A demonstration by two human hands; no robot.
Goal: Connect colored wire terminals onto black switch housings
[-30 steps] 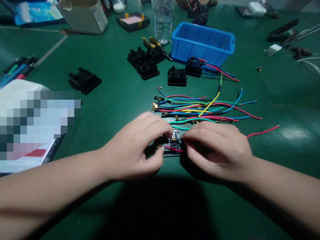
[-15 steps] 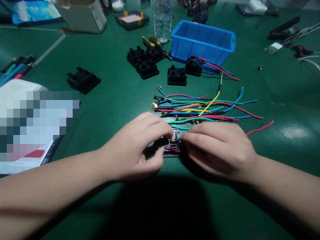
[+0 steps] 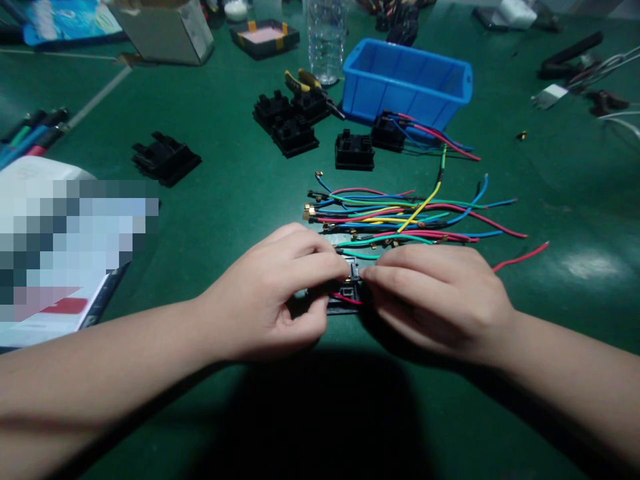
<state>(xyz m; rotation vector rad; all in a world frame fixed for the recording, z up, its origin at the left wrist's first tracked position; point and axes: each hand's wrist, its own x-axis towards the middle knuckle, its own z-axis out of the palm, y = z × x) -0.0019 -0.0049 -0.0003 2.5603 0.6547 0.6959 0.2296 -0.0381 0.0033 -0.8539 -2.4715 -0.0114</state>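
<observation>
A black plastic socket housing [image 3: 343, 308] lies on the green table between my hands, partly covered by them. My left hand [image 3: 280, 287] is closed around its left side, thumb at the front and fingertips reaching over the top. My right hand [image 3: 440, 293] is pinched at the housing's right edge; whatever sits between those fingertips is hidden. A short red wire [image 3: 347, 299] runs across the housing towards my right hand. Just beyond my hands lies a bundle of coloured wires [image 3: 390, 217] with brass terminals at several ends. One red wire end [image 3: 523, 257] sticks out behind my right hand.
Farther back are several black housings [image 3: 295, 137], one with wires attached [image 3: 388, 132], yellow-handled pliers [image 3: 303, 81], a blue bin [image 3: 405, 87] and a clear bottle [image 3: 326, 47]. Another housing [image 3: 166, 159] sits left, near a phone [image 3: 75, 267]. A white plug [image 3: 550, 96] lies right.
My left fingertips have shifted slightly to the right over the housing, and the left thumb has closed in a little. My right hand stays nearly still.
</observation>
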